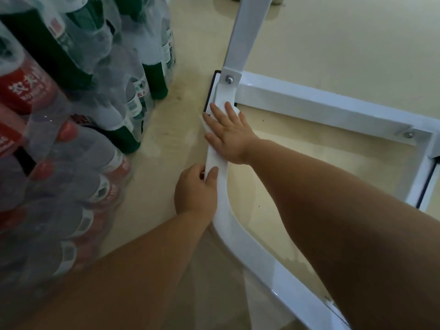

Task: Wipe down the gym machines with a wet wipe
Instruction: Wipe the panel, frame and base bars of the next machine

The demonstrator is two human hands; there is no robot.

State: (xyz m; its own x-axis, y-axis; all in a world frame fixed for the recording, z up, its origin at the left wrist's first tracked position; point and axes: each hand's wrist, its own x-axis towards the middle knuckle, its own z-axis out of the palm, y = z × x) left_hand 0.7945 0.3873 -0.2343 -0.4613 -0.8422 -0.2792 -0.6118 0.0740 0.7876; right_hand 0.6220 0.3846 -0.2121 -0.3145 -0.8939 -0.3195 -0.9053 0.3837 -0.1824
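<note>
A: only one camera here?

B: yep, head-worn wide-angle, looking steeply down at the floor (333,44) from close range. The white machine frame (309,103) sits centre to right, shrink-wrapped bottle packs (71,115) crowd the left edge.

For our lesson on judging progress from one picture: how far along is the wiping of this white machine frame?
Done: no wiped stretch can be told apart. In hand: the right hand presses the wet wipe flat on the base bar beside the bolted joint, while the left hand grips that bar nearer the camera. Left, probably: the upright and the cross bar.
</note>
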